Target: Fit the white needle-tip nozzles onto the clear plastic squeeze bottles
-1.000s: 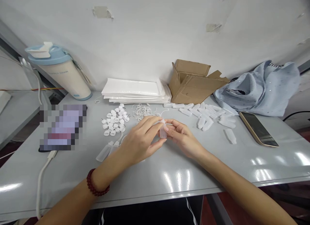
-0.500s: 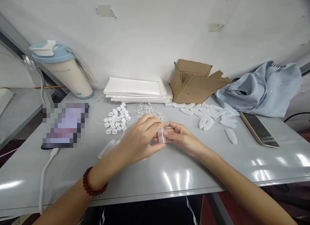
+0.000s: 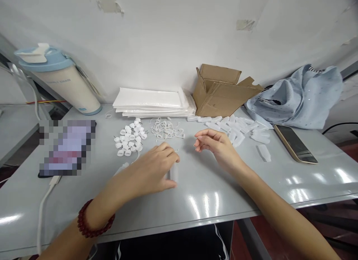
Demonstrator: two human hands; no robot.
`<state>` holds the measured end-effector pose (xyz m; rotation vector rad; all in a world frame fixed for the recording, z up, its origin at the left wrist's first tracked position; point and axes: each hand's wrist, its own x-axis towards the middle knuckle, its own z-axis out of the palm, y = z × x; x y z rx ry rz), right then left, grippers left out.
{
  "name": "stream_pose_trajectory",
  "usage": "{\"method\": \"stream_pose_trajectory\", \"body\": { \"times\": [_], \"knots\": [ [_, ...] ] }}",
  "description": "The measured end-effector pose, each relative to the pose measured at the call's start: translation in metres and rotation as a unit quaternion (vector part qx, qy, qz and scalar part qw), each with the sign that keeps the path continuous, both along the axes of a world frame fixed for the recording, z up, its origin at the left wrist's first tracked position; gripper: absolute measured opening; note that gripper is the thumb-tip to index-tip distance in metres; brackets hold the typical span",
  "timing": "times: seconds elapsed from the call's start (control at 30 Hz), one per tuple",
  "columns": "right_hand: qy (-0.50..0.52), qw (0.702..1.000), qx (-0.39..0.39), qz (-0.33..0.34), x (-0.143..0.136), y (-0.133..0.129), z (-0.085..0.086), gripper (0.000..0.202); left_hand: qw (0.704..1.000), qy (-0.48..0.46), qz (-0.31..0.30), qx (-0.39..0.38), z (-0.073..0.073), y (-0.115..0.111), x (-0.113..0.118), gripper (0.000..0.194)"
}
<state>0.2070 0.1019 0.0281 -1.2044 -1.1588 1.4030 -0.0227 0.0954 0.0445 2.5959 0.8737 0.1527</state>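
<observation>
Head view: our left hand over one translucent tube, at the grey table.
Left thumb and fingers spread around the tube; contact, we can't tell. Right hand loosely curled beside piled tubes, pinch unclear.

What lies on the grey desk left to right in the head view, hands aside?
Pixelated dark-edged rectangular phone → small white round plastic caps → thin white looped cords → translucent white elongated plastic tubes → gold-edged black-screened rectangular phone.
</observation>
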Motion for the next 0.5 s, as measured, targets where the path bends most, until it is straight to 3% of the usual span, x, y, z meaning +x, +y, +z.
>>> {"method": "stream_pose_trajectory", "body": {
  "times": [0.5],
  "knots": [
    [-0.017, 1.0, -0.01, 0.009, -0.0062, -0.002, -0.0013, 0.01, 0.998, 0.058, 0.016, -0.035, 0.0059, -0.0047, -0.0053, 0.037]
  ]
}}
